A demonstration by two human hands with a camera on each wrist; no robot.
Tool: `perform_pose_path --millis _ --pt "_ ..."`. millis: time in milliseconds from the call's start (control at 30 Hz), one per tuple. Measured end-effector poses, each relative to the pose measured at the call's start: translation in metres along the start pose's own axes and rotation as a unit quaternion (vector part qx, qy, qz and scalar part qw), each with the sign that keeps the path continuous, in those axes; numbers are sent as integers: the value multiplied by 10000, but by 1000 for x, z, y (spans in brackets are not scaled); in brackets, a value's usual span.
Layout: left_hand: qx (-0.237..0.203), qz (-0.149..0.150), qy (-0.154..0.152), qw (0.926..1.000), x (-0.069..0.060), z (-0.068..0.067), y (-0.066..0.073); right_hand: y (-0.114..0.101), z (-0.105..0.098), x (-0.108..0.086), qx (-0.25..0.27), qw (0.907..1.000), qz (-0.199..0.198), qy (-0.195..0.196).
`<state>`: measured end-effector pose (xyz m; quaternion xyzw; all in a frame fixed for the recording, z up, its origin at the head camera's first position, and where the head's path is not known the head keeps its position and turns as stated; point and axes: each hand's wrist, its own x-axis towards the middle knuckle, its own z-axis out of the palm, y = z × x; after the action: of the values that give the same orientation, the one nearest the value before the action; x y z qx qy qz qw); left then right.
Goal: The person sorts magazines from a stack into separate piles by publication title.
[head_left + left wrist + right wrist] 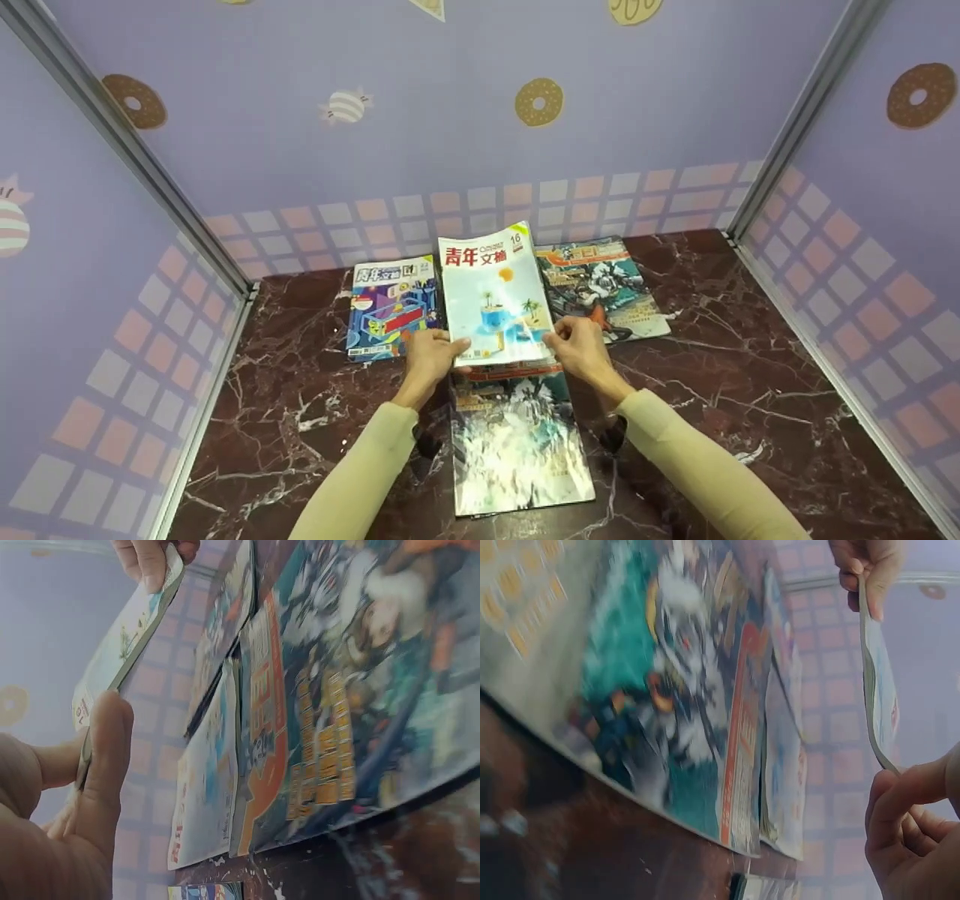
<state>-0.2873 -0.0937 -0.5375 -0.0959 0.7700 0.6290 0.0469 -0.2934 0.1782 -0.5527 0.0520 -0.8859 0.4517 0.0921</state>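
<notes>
Both hands hold up a magazine (491, 300) with a pale blue cover, red title characters and the number 16. The left hand (433, 356) pinches its lower left corner, thumb on the cover. At the lower right corner the right hand (581, 346) pinches it too. Both wrist views show the held magazine (124, 649) raised above the table, its edge bowed. Below it, a glossy comic magazine (517, 442) lies nearest the person. Another pale-covered magazine (210, 772) lies flat beyond that comic, hidden in the head view by the held one.
A colourful magazine (391, 309) lies on the left, and another comic magazine (630, 289) on the right. They rest on a dark red marbled table (322, 450). Purple panels (450, 150) with metal frame posts enclose the back and both sides.
</notes>
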Motion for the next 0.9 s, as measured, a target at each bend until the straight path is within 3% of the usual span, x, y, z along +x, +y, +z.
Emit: perform_pose_path --millis 233,467,700,900 --pt "759 50 370 9964 31 10 2 11 10 33 -496 9987 -44 -70" --pt "1652 90 675 9839 67 20 -5 24 17 62 -442 9985 -57 -333" --pt "1711 -144 912 9809 90 27 -17 38 33 79 -619 9964 21 -583" --pt "2043 -144 1129 9723 98 31 -23 117 76 119 -914 9941 -222 -536"
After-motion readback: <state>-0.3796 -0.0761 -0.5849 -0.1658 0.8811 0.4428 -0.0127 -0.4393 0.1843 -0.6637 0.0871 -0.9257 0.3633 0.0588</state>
